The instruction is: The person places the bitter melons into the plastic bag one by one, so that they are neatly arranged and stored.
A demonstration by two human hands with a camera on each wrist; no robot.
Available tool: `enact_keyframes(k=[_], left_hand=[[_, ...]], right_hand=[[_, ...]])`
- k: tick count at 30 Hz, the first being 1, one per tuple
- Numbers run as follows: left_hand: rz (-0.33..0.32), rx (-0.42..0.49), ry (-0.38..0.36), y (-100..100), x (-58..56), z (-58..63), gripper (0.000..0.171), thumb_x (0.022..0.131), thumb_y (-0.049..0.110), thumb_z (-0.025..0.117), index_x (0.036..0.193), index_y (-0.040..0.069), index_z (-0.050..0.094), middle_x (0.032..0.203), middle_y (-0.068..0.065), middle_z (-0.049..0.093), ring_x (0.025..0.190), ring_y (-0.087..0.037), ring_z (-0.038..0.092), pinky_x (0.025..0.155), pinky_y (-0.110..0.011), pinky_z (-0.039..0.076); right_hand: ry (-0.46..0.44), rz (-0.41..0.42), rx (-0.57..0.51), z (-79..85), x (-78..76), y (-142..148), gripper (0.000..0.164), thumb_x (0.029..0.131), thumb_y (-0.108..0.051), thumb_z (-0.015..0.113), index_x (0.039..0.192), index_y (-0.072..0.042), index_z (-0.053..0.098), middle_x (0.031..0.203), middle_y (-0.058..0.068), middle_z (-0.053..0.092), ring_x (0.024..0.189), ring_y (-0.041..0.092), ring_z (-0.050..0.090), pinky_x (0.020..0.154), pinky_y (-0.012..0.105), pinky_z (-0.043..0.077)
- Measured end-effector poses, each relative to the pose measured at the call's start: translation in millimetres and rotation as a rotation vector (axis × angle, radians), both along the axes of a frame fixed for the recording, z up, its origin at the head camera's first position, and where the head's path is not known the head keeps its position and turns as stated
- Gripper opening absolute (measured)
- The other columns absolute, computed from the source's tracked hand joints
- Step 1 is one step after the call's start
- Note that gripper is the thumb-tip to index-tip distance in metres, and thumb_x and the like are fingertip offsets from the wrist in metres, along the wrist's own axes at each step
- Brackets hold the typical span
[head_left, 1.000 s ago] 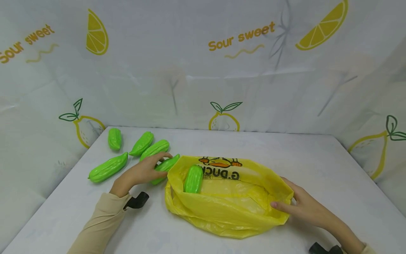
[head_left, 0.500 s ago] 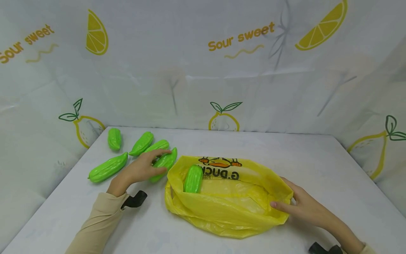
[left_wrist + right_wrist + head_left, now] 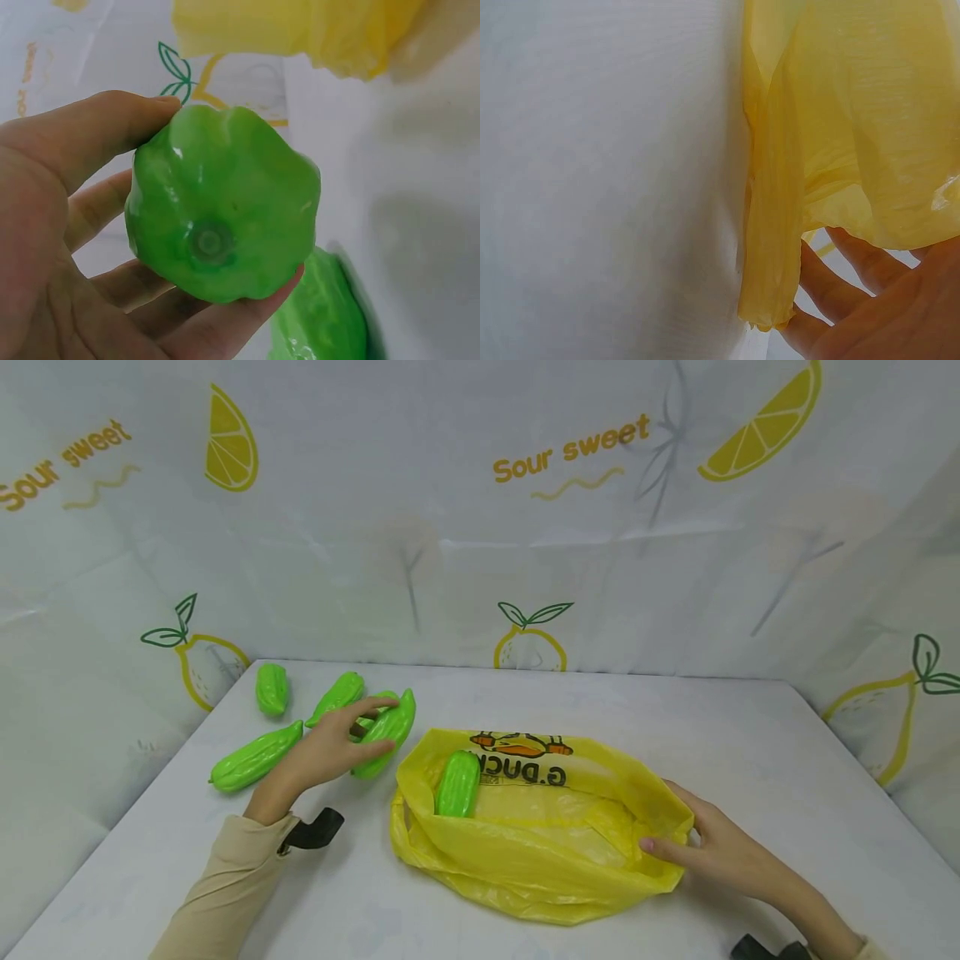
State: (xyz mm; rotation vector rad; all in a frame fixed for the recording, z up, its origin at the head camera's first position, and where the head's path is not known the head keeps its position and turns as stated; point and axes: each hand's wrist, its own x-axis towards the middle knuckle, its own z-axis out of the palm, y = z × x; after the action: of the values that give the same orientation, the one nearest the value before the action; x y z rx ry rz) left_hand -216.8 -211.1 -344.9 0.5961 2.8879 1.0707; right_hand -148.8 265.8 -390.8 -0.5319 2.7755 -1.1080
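"Sour sweet" (image 3: 572, 448) twice on white backdrop (image 3: 360, 485); "G.DUCK" (image 3: 525, 772), upside down, on yellow bag (image 3: 525, 864).

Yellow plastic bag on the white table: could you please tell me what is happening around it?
A person's left hand grips a glossy, ridged green gourd left of the open yellow plastic bag, while the right hand holds the bag's right edge. One similar green gourd lies inside the bag; four others lie on the white table.
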Motion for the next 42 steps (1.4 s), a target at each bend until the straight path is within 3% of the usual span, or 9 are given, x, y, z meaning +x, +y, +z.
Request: enact_keyframes(k=[13,24,33,37,42], left_hand=[[0.0,0.061,0.008,8,9.2,13.3,0.059,0.092,0.034,0.071,0.146,0.022,0.048,0.14,-0.016,0.057,0.111,-0.037,0.065,0.088,-0.048,0.056],[0.002,0.084,0.007,18,19.7,23.9,0.059,0.093,0.036,0.07,0.146,0.026,0.047,0.139,-0.015,0.057,0.112,-0.038,0.065,0.087,-0.047,0.056],[0.035,0.132,-0.012,35,28.7,28.7,0.057,0.093,0.038,0.069,0.145,0.03,0.047,0.139,-0.018,0.056,0.111,-0.035,0.064,0.079,-0.039,0.057],[0.038,0.168,-0.027,45,30.7,26.5,0.057,0.092,0.038,0.07,0.145,0.031,0.047,0.14,-0.016,0.056,0.108,-0.031,0.066,0.074,-0.034,0.056],[0.04,0.237,-0.024,58,32.5,24.2,0.058,0.092,0.035,0.071,0.144,0.029,0.046,0.137,-0.014,0.057,0.1,-0.026,0.068,0.073,-0.031,0.057]], right_hand=[[0.005,-0.004,0.006,0.1,0.3,0,0.071,0.091,-0.031,0.072,0.147,-0.001,0.041,0.146,0.024,0.049,0.133,0.05,0.044,0.099,0.076,0.034],[0.009,-0.007,0.011,-0.4,0.4,0,0.072,0.09,-0.032,0.072,0.147,-0.001,0.041,0.146,0.023,0.049,0.133,0.05,0.045,0.099,0.076,0.034],[0.026,0.0,0.01,-1.3,0.6,1,0.07,0.091,-0.031,0.072,0.147,-0.003,0.041,0.145,0.02,0.051,0.131,0.045,0.047,0.098,0.074,0.037],[0.054,0.012,0.003,-3.1,0.8,3,0.067,0.091,-0.029,0.072,0.146,-0.006,0.043,0.143,0.017,0.054,0.13,0.022,0.051,0.098,0.072,0.04],[0.075,0.025,-0.014,-3.9,1.1,5,0.064,0.091,-0.027,0.072,0.145,-0.006,0.044,0.142,0.016,0.055,0.121,-0.015,0.039,0.097,0.072,0.04]])
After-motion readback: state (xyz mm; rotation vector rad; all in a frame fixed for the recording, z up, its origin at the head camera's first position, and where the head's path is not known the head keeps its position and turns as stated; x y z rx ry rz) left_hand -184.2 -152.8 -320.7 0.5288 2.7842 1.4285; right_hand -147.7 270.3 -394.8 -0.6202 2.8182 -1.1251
